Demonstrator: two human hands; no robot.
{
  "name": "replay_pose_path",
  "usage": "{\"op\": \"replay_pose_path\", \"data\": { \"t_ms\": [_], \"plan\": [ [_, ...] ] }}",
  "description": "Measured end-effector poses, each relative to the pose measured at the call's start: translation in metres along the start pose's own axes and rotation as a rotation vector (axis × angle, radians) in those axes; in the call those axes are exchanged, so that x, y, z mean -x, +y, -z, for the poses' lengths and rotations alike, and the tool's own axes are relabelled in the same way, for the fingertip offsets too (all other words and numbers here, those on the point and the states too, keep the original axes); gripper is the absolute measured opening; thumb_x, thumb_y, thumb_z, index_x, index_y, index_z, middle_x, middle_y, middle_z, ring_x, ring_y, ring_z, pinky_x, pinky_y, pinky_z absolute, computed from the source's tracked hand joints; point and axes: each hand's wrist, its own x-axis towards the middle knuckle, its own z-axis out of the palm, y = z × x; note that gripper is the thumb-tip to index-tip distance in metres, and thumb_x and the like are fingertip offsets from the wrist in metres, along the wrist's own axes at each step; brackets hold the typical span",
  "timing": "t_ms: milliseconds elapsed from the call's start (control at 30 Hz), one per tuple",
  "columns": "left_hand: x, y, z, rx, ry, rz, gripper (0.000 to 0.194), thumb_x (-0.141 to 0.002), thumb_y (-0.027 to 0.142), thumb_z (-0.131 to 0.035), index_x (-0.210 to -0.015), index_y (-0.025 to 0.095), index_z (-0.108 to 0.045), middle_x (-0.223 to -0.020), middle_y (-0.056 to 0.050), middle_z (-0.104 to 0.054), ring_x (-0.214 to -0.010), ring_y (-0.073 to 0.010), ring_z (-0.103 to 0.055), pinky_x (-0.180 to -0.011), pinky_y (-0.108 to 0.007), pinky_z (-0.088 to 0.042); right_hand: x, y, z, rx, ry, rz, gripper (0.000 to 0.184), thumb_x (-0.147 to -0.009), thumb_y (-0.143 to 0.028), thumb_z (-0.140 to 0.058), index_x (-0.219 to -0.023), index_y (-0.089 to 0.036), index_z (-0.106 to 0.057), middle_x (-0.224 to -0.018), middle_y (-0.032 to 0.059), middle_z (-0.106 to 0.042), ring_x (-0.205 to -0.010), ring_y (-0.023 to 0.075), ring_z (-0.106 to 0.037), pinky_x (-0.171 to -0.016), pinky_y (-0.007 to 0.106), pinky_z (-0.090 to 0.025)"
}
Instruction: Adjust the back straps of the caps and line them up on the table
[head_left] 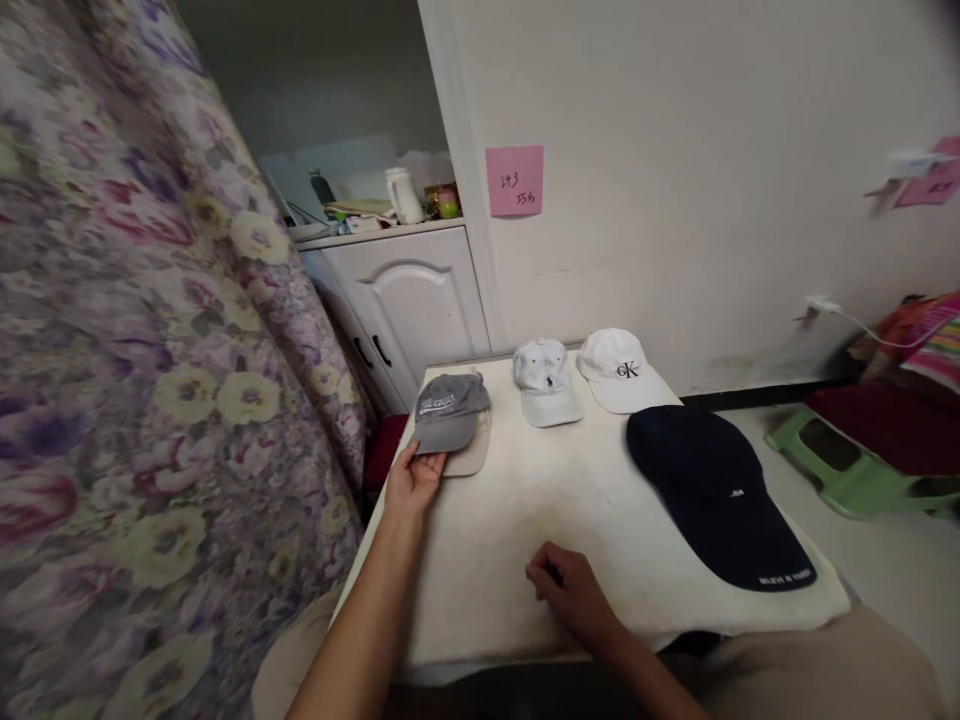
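Observation:
At the table's left side my left hand (417,476) grips the brim of a grey baseball cap (448,412) with white lettering. Under and behind that cap shows the brim of a beige cap (472,452); most of it is hidden. My right hand (564,583) hovers near the table's front edge, fingers curled in, with nothing visible in it. Toward the back sit a light blue cap (543,378) with a small dark emblem and a white cap (619,368) with black letters. A navy cap (709,490) lies on the right, its brim toward me.
A pale cloth covers the table (517,520). A floral curtain (172,430) hangs close on the left. Behind stands a white cabinet (420,290) with a white jug (403,195) on top. A green stool (832,470) stands to the right. A pink note (514,180) is on the wall.

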Motion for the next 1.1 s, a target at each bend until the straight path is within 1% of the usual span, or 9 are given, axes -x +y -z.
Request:
{"op": "replay_pose_path", "data": {
  "t_ms": [200, 367, 533, 600, 700, 767, 867, 967, 1100],
  "plan": [
    [-0.006, 0.005, -0.011, 0.077, -0.111, -0.097, 0.027, -0.089, 0.004, -0.048, -0.099, 0.019, -0.067, -0.085, -0.003, -0.079, -0.081, -0.0159, -0.074, -0.086, -0.033, -0.058, 0.000, -0.002, 0.000, -0.018, 0.016, 0.002, 0.019, -0.086, -0.023, -0.056, -0.068, -0.018, -0.054, -0.059, -0.0027, -0.055, -0.057, 0.0126, -0.047, -0.056, 0.024, -0.032],
    [-0.013, 0.007, -0.045, 0.123, -0.212, -0.157, 0.033, -0.094, 0.006, -0.043, -0.115, 0.019, -0.064, -0.091, -0.005, -0.079, -0.086, -0.0156, -0.074, -0.090, -0.034, -0.056, -0.001, 0.001, 0.000, -0.076, 0.044, 0.004, 0.018, -0.084, -0.020, -0.059, -0.066, -0.017, -0.056, -0.057, -0.0033, -0.054, -0.056, 0.0118, -0.045, -0.055, 0.024, -0.030],
    [0.024, -0.016, -0.069, 0.137, -0.282, -0.144, 0.041, -0.096, 0.006, -0.038, -0.128, 0.019, -0.059, -0.100, -0.006, -0.079, -0.089, -0.0168, -0.074, -0.089, -0.034, -0.057, -0.005, 0.006, 0.002, -0.228, 0.061, -0.032, 0.021, -0.083, -0.029, -0.065, -0.068, -0.017, -0.059, -0.056, -0.0026, -0.057, -0.052, 0.0115, -0.048, -0.052, 0.023, -0.034],
    [0.058, -0.041, -0.058, 0.136, -0.295, -0.105, 0.042, -0.096, 0.006, -0.039, -0.131, 0.018, -0.058, -0.103, -0.009, -0.078, -0.089, -0.0182, -0.075, -0.087, -0.033, -0.058, -0.007, 0.006, 0.006, -0.325, 0.073, -0.047, 0.024, -0.087, -0.039, -0.062, -0.081, -0.017, -0.063, -0.066, 0.0000, -0.063, -0.054, 0.0127, -0.054, -0.053, 0.024, -0.041],
    [0.124, -0.091, -0.017, 0.166, -0.295, 0.138, 0.046, -0.095, 0.004, -0.040, -0.136, 0.018, -0.057, -0.111, -0.009, -0.076, -0.098, -0.0193, -0.073, -0.096, -0.032, -0.054, -0.010, 0.002, 0.017, -0.771, 0.171, -0.068, 0.041, -0.086, -0.055, -0.064, -0.104, -0.019, -0.066, -0.091, 0.0058, -0.072, -0.078, 0.0181, -0.066, -0.073, 0.030, -0.052],
    [0.167, -0.122, 0.016, 0.161, -0.244, 0.311, 0.046, -0.095, 0.001, -0.041, -0.131, 0.021, -0.063, -0.113, -0.007, -0.076, -0.105, -0.0182, -0.071, -0.104, -0.032, -0.048, -0.009, -0.001, 0.026, -1.114, 0.229, -0.111, 0.045, -0.083, -0.059, -0.066, -0.106, -0.020, -0.068, -0.100, 0.0063, -0.074, -0.093, 0.0208, -0.068, -0.088, 0.033, -0.052],
    [0.211, -0.150, 0.055, 0.139, -0.172, 0.473, 0.037, -0.096, 0.005, -0.045, -0.112, 0.021, -0.075, -0.117, -0.006, -0.074, -0.111, -0.0196, -0.068, -0.111, -0.036, -0.043, -0.008, -0.004, 0.036, -1.341, 0.204, -0.277, 0.040, -0.084, -0.052, -0.067, -0.105, -0.018, -0.071, -0.098, 0.0053, -0.077, -0.102, 0.0238, -0.069, -0.096, 0.037, -0.050],
    [0.224, -0.152, 0.071, 0.141, -0.257, 0.604, 0.033, -0.097, 0.011, -0.047, -0.105, 0.020, -0.077, -0.120, -0.006, -0.073, -0.114, -0.0211, -0.066, -0.113, -0.040, -0.040, -0.006, -0.002, 0.040, -1.383, 0.177, -0.404, 0.034, -0.083, -0.042, -0.068, -0.105, -0.016, -0.071, -0.093, 0.0063, -0.078, -0.104, 0.0274, -0.069, -0.098, 0.042, -0.050],
    [0.213, -0.136, 0.077, 0.190, -0.300, 0.521, 0.035, -0.101, 0.020, -0.042, -0.109, 0.022, -0.076, -0.116, -0.007, -0.074, -0.112, -0.0212, -0.068, -0.107, -0.037, -0.046, -0.001, 0.001, 0.046, -1.359, 0.065, -0.421, 0.027, -0.078, -0.041, -0.067, -0.088, -0.016, -0.072, -0.089, 0.0090, -0.078, -0.106, 0.0303, -0.069, -0.097, 0.046, -0.050]
  ]
}}
